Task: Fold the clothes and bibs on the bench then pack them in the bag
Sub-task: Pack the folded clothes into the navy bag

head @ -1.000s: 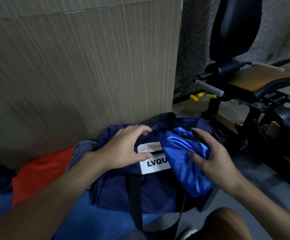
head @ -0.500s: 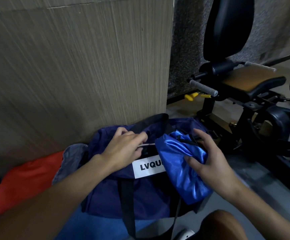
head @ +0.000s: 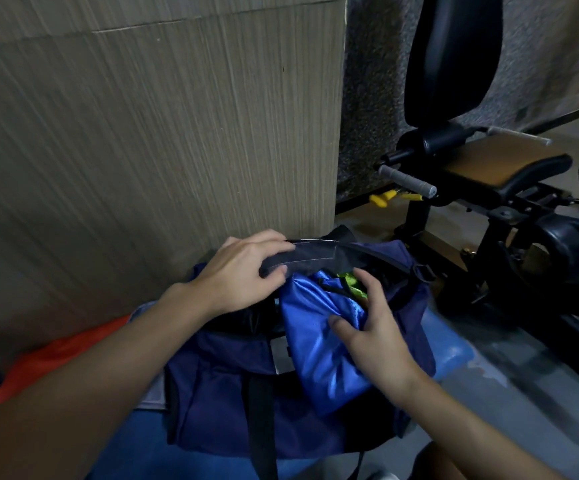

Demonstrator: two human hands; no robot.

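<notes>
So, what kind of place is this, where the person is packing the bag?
Most likely a gym. An exercise machine with a black backrest and a padded seat stands on the right, with a grey foam handle and a yellow pin.

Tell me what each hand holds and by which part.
The left hand grips the navy fabric bag by the dark flap at its opening; right hand grips the shiny blue folded garment by its upper right edge.

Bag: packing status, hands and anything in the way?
Left hand grips the bag by its flap, mouth open. Right hand grips folded blue garment, partly in. Green item sits in the mouth, may crowd it.
</notes>
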